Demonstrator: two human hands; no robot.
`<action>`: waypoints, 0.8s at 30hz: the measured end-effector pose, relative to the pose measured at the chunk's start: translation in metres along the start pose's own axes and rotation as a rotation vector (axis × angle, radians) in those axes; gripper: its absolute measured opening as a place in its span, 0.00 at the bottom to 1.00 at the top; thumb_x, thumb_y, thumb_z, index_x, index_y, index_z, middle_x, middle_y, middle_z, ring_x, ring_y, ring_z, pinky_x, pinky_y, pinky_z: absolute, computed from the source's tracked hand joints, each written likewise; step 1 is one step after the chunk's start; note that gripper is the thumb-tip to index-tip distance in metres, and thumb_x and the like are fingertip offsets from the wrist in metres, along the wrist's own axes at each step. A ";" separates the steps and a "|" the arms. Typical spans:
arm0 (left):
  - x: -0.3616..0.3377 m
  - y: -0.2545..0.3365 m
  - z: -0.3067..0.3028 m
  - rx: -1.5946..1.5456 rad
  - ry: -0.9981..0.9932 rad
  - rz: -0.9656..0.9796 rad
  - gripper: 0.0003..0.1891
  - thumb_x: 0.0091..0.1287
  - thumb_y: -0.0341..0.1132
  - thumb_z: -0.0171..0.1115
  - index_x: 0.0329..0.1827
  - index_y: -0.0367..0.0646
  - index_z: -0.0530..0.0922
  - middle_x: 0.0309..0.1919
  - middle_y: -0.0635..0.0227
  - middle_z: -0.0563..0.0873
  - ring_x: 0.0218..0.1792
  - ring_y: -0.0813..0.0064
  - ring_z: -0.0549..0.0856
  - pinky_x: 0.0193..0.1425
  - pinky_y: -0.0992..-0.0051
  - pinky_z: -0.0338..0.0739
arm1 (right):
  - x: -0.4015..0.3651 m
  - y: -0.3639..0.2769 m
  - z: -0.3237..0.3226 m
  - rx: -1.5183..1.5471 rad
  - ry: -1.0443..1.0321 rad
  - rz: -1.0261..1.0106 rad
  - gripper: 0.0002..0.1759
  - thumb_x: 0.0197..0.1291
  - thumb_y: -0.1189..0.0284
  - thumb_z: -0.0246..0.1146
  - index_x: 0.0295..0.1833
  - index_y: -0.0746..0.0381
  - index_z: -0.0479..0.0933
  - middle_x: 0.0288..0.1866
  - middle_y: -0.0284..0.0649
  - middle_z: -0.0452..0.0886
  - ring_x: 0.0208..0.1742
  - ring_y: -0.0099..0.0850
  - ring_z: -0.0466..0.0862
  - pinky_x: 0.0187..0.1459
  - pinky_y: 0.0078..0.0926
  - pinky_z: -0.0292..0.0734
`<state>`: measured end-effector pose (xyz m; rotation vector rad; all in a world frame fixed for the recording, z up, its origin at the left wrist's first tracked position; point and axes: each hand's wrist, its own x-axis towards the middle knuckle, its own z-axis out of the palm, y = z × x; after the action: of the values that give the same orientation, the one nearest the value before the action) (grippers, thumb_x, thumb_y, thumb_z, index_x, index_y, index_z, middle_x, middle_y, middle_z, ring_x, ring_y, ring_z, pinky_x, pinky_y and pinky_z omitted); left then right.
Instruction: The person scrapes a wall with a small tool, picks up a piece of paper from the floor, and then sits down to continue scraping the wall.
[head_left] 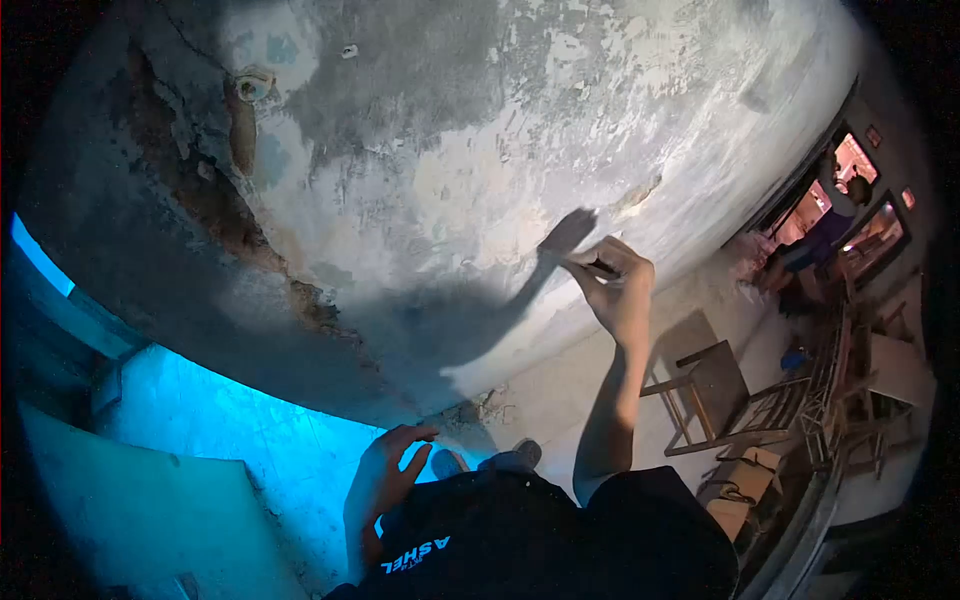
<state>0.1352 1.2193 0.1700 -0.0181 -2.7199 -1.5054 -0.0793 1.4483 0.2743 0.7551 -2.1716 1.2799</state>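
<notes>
A worn plaster wall (pixel 440 170) fills the upper view, with flaking pale paint and patches. My right hand (pixel 622 285) is raised close to it. Its thumb and fingers are pinched together, and whatever they hold is too small to make out. The hand's dark shadow falls on the plaster just left of the fingertips. Low down, my left hand (pixel 385 470) hangs in front of my dark shirt (pixel 500 540), thumb and fingers apart, with nothing in it. A chipped spot (pixel 640 192) shows in the plaster above my right hand.
A long broken crack (pixel 220 205) runs down the wall at left, near a round wall fitting (pixel 253 87). Blue light covers the floor (pixel 230 400). At right stand a wooden chair (pixel 712 385), a cardboard box (pixel 745 485) and stacked furniture. Another person (pixel 830 220) is farther back.
</notes>
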 end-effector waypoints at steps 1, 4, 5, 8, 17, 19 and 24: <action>-0.002 -0.001 0.000 -0.023 0.007 0.000 0.11 0.59 0.26 0.58 0.46 0.41 0.77 0.40 0.59 0.82 0.42 0.63 0.82 0.46 0.69 0.75 | -0.004 -0.005 -0.009 -0.036 -0.007 0.013 0.07 0.42 0.86 0.66 0.30 0.66 0.79 0.29 0.41 0.81 0.28 0.22 0.81 0.30 0.18 0.73; -0.003 -0.004 0.002 -0.033 0.020 -0.011 0.11 0.59 0.28 0.58 0.46 0.42 0.78 0.39 0.59 0.82 0.41 0.62 0.82 0.46 0.69 0.75 | -0.010 -0.001 -0.034 -0.034 0.155 -0.001 0.09 0.42 0.85 0.67 0.32 0.64 0.81 0.31 0.41 0.82 0.29 0.24 0.81 0.31 0.18 0.74; -0.003 -0.006 0.001 -0.020 0.021 -0.024 0.11 0.59 0.28 0.58 0.45 0.42 0.78 0.40 0.59 0.82 0.42 0.62 0.82 0.46 0.69 0.75 | -0.008 -0.003 -0.032 0.000 0.159 0.036 0.08 0.42 0.86 0.66 0.31 0.65 0.81 0.31 0.41 0.82 0.30 0.24 0.82 0.32 0.18 0.75; 0.002 -0.002 0.006 -0.009 -0.010 -0.002 0.11 0.60 0.28 0.58 0.46 0.42 0.78 0.40 0.59 0.82 0.42 0.62 0.82 0.46 0.69 0.75 | -0.002 0.008 0.004 -0.069 -0.022 0.065 0.08 0.41 0.88 0.64 0.29 0.67 0.78 0.29 0.42 0.80 0.31 0.26 0.83 0.33 0.18 0.77; 0.040 -0.019 0.030 -0.054 -0.164 0.017 0.13 0.61 0.30 0.57 0.49 0.43 0.76 0.42 0.59 0.81 0.45 0.63 0.81 0.48 0.69 0.74 | -0.148 0.083 0.021 -0.170 -0.551 0.242 0.05 0.45 0.70 0.67 0.27 0.59 0.79 0.27 0.37 0.78 0.28 0.34 0.80 0.30 0.29 0.75; 0.056 -0.035 0.050 -0.026 -0.305 -0.033 0.14 0.61 0.33 0.57 0.50 0.43 0.76 0.43 0.59 0.81 0.46 0.62 0.80 0.48 0.68 0.74 | -0.230 0.146 0.017 -0.337 -0.596 0.364 0.09 0.45 0.63 0.67 0.28 0.57 0.79 0.28 0.37 0.79 0.31 0.36 0.81 0.33 0.33 0.75; 0.086 -0.036 0.076 0.028 -0.800 -0.169 0.21 0.62 0.44 0.58 0.56 0.46 0.72 0.49 0.58 0.79 0.51 0.61 0.78 0.54 0.65 0.71 | -0.424 0.195 -0.067 -0.581 -0.721 1.200 0.14 0.40 0.56 0.65 0.26 0.56 0.80 0.29 0.40 0.82 0.34 0.37 0.82 0.36 0.34 0.76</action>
<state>0.0465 1.2638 0.1021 -0.5072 -3.4081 -1.8023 0.1015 1.6742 -0.0977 -0.5523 -3.5636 0.6761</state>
